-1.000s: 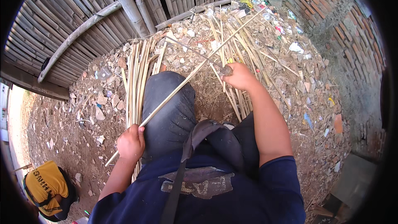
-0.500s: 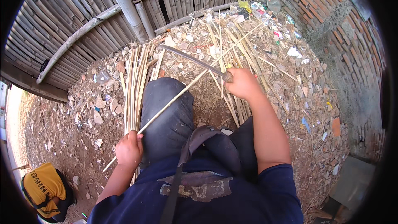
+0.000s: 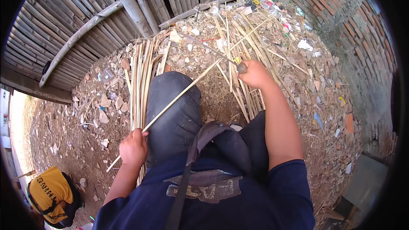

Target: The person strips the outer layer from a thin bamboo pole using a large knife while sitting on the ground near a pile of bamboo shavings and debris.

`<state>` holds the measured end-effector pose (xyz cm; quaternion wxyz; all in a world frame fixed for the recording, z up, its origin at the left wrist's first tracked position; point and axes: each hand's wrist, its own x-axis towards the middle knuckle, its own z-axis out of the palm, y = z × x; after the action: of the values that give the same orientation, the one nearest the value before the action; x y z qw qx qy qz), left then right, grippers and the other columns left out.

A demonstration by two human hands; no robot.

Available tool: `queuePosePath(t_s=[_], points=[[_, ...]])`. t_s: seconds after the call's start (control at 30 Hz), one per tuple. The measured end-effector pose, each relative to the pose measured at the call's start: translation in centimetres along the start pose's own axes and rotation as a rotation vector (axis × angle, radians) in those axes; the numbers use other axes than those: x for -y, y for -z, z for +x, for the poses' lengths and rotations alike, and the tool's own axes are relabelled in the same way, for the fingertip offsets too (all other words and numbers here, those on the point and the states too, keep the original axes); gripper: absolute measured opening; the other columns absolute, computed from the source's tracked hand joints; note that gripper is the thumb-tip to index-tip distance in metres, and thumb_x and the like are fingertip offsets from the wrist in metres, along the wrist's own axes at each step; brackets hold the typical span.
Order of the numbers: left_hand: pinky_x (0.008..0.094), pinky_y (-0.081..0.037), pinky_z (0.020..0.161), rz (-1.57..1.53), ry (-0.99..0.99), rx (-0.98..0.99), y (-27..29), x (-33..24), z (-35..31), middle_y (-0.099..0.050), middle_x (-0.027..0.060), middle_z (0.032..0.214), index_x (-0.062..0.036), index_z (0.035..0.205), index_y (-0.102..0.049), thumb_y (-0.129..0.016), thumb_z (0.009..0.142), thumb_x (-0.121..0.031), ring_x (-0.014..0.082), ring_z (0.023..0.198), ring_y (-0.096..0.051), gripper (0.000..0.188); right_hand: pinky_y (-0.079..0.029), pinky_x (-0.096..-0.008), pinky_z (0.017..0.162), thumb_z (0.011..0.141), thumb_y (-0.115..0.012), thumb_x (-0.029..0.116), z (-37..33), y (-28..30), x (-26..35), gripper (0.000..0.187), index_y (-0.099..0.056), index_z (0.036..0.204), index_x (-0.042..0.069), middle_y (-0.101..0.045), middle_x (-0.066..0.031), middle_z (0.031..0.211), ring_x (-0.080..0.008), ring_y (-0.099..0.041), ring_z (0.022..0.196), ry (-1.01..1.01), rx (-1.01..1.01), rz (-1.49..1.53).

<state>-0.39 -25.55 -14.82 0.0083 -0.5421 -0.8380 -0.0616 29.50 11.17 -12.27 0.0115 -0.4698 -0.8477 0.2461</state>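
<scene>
Left hand, at 8 o'clock: fingers closed around pale strip, short end poking out past fist. Strip slants across dark-trousered knee toward between 1 and 2 o'clock. Right hand, at 2 o'clock: gripping handle of knife; blurred blade points toward 10 o'clock, crossing strip; cannot tell if touching. Bundle of strips beside knee, around 9 o'clock. More strips on stony ground, between 1 and 2 o'clock. Person in yellow shirt at 8 o'clock, well apart.
</scene>
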Motion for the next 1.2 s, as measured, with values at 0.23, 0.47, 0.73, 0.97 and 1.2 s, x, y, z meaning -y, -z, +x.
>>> queuePosePath(t_s=[0.23, 0.47, 0.73, 0.97, 1.2], points=[[0.0477, -0.052, 0.060, 0.022, -0.038, -0.023, -0.4, 0.9, -0.3, -0.064, 0.0134, 0.077, -0.0078, 0.089, -0.057, -0.061, 0.100, -0.027, 0.0363, 0.068, -0.066, 0.023, -0.056, -0.0466, 0.078, 0.081, -0.070, 0.021, -1.5, 0.7, 3.3, 0.022, -0.073, 0.099, 0.009, -0.072, -0.0188, 0.086, -0.0406, -0.069, 0.086, 0.006, -0.122, -0.065], [0.0470, -0.051, 0.059, 0.025, -0.097, -0.098, 0.4, 1.4, 0.2, -0.062, 0.0120, 0.074, -0.0076, 0.087, -0.056, -0.062, 0.100, -0.027, 0.0346, 0.068, -0.066, 0.024, -0.056, -0.0475, 0.083, 0.079, -0.070, 0.021, 1.4, 0.5, -3.2, 0.035, -0.073, 0.107, 0.001, -0.074, -0.0238, 0.095, -0.0378, -0.072, 0.089, -0.135, -0.206, 0.116], [0.0477, -0.051, 0.059, 0.044, -0.072, -0.102, -0.7, 3.2, -0.6, -0.061, 0.0122, 0.074, -0.0076, 0.087, -0.056, -0.063, 0.099, -0.026, 0.0357, 0.067, -0.064, 0.023, -0.056, -0.0466, 0.078, 0.078, -0.067, 0.021, 1.9, -0.4, -4.3, 0.034, -0.072, 0.108, 0.005, -0.073, -0.0212, 0.089, -0.0392, -0.070, 0.083, -0.159, -0.141, 0.214], [0.0483, -0.051, 0.058, -0.001, -0.120, -0.155, -1.3, 4.7, -1.9, -0.062, 0.0120, 0.074, -0.0077, 0.087, -0.056, -0.063, 0.099, -0.025, 0.0364, 0.064, -0.064, 0.023, -0.055, -0.0450, 0.077, 0.080, -0.069, 0.023, -1.3, 1.2, 1.3, 0.023, -0.074, 0.097, 0.008, -0.073, -0.0185, 0.087, -0.0369, -0.070, 0.082, -0.056, -0.048, 0.055], [0.0476, -0.051, 0.058, 0.041, -0.120, -0.134, -1.7, 5.6, -1.9, -0.064, 0.0110, 0.076, -0.0090, 0.089, -0.058, -0.065, 0.098, -0.025, 0.0356, 0.066, -0.065, 0.020, -0.055, -0.0461, 0.075, 0.078, -0.068, 0.020, -1.1, 1.4, 1.0, 0.017, -0.072, 0.090, 0.008, -0.072, -0.0166, 0.085, -0.0374, -0.070, 0.081, -0.090, -0.138, 0.070]])
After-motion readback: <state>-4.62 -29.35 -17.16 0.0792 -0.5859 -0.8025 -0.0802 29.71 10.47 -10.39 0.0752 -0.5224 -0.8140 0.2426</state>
